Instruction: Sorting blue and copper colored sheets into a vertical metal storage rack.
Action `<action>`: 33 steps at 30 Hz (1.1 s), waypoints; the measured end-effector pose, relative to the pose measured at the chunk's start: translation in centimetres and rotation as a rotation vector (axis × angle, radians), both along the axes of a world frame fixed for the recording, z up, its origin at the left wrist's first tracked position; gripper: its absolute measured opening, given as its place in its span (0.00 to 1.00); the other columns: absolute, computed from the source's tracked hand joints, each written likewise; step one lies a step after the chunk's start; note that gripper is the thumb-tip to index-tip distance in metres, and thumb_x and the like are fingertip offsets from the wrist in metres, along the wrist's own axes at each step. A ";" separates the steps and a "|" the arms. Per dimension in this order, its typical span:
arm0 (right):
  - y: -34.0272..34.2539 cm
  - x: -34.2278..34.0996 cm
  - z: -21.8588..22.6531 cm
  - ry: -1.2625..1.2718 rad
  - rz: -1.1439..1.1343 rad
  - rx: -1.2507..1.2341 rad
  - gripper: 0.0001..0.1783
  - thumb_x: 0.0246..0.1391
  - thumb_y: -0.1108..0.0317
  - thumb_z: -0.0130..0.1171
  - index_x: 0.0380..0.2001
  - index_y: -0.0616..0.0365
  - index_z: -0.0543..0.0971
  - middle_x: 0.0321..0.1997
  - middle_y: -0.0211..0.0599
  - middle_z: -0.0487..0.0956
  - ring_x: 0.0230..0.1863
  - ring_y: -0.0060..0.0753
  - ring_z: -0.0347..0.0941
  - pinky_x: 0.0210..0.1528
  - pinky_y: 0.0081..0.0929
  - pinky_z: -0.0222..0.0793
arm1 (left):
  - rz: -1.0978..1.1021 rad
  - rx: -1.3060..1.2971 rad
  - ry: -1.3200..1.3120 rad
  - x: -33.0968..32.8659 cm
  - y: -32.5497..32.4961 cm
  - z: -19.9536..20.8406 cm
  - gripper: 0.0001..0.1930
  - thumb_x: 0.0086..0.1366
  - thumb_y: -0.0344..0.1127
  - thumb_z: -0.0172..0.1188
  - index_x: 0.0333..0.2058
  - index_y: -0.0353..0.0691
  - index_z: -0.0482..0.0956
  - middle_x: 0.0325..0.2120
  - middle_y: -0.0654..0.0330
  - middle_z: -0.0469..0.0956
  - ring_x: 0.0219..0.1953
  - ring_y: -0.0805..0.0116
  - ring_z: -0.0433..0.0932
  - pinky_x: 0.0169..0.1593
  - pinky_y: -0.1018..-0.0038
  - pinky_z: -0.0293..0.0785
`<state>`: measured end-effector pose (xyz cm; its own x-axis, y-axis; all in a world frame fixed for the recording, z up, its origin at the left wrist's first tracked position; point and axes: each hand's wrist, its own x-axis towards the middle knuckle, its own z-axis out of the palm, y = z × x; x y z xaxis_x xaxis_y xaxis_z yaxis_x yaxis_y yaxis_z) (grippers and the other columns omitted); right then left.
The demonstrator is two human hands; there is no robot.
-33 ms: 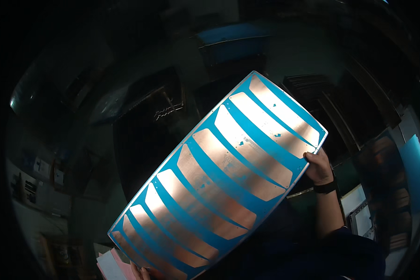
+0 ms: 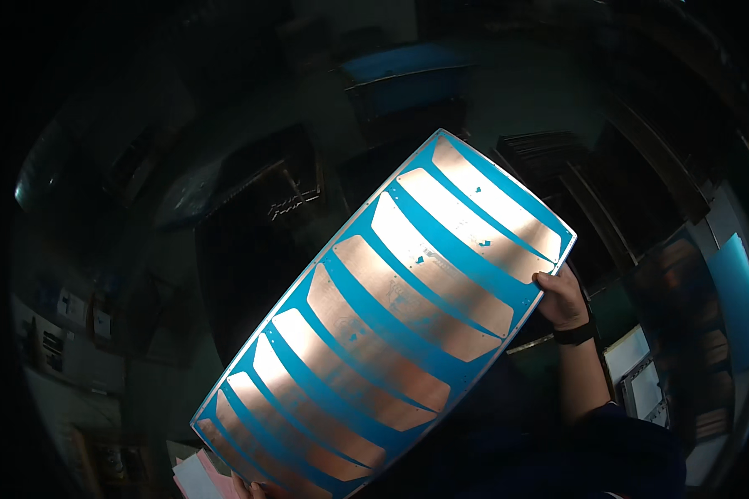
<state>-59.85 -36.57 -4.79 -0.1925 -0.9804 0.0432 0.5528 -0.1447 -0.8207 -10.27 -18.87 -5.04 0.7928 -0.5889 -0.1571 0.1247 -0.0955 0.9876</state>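
A large circuit board panel (image 2: 391, 279), copper with blue bands across it, is held up tilted in the middle of the view. Its upper corner points away to the right, and bright light reflects off its far half. My right hand (image 2: 563, 299), with a dark band on its wrist, grips the right edge: the thumb lies on the face, and the fingers are hidden behind. At the bottom, my left hand (image 2: 248, 488) shows only fingertips at the panel's lower end, closed on it. Pink and white sheets of paper (image 2: 200, 476) stick out beside these fingertips.
A blue-topped bin or cart (image 2: 408, 71) stands at the far side. Dark racks (image 2: 549, 158) are at the far right, and a bright blue sheet (image 2: 736, 291) stands at the right rim. White papers (image 2: 637, 374) lie near my right forearm. Much of the surroundings is dark.
The panel's far end and my right hand have shifted slightly left in the picture. The background has shifted left too. Both hands keep their hold.
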 end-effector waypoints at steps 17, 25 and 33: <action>0.0 -0.8 -0.3 0.008 0.161 -0.041 0.30 0.48 0.70 0.62 0.54 0.67 0.65 0.47 0.43 0.75 0.49 0.33 0.74 0.52 0.33 0.71 | -0.037 0.112 -0.106 -1.8 -0.7 1.1 0.13 0.63 0.46 0.54 0.27 0.43 0.74 0.18 0.67 0.67 0.19 0.76 0.64 0.24 0.80 0.60; -0.3 -1.1 -2.4 -0.034 0.177 -0.044 0.33 0.49 0.69 0.63 0.57 0.64 0.62 0.48 0.42 0.75 0.50 0.33 0.73 0.54 0.33 0.68 | 0.028 -0.029 -0.058 -3.8 -2.0 1.3 0.13 0.63 0.40 0.55 0.42 0.38 0.74 0.21 0.66 0.69 0.21 0.75 0.66 0.26 0.79 0.63; -0.2 -0.6 -1.2 -0.096 0.091 -0.027 0.34 0.47 0.74 0.61 0.58 0.63 0.61 0.51 0.41 0.73 0.51 0.33 0.72 0.54 0.32 0.69 | -0.040 -0.069 -0.026 0.1 -0.7 -1.1 0.11 0.64 0.42 0.54 0.27 0.41 0.74 0.20 0.67 0.70 0.22 0.76 0.67 0.26 0.80 0.62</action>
